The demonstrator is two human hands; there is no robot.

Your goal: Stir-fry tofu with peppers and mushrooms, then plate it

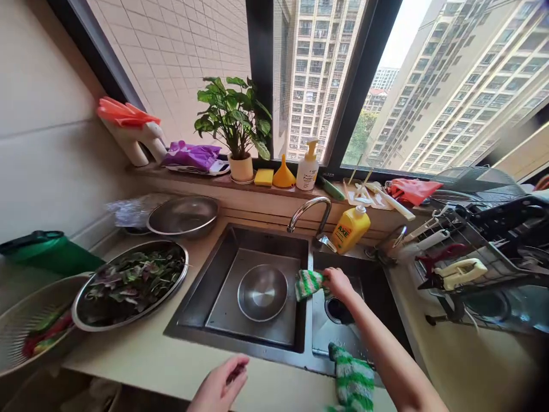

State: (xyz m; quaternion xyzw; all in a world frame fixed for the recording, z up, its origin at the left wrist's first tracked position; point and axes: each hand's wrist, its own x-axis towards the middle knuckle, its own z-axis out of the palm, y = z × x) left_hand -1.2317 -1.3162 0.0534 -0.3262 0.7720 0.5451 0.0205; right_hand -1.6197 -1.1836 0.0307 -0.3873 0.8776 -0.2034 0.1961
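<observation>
My right hand (337, 282) is closed on a green-and-white striped cloth (309, 284), which hangs over the divider of the double sink (307, 320). A second striped cloth (355, 380) lies over the sink's front edge, below my right forearm. My left hand (223, 384) is above the counter's front edge, fingers curved and apart, holding nothing. In the left basin sits a round metal bowl (263, 293) with nothing in it. The faucet (311, 212) arches behind the divider, beside a yellow AXE bottle (350, 230).
On the left stand a bowl of leafy greens (137, 280), a colander (26, 315) with vegetables and a metal basin (184, 216). A dish rack (484, 257) fills the right side. A potted plant (241, 167) and pump bottle (307, 173) line the sill.
</observation>
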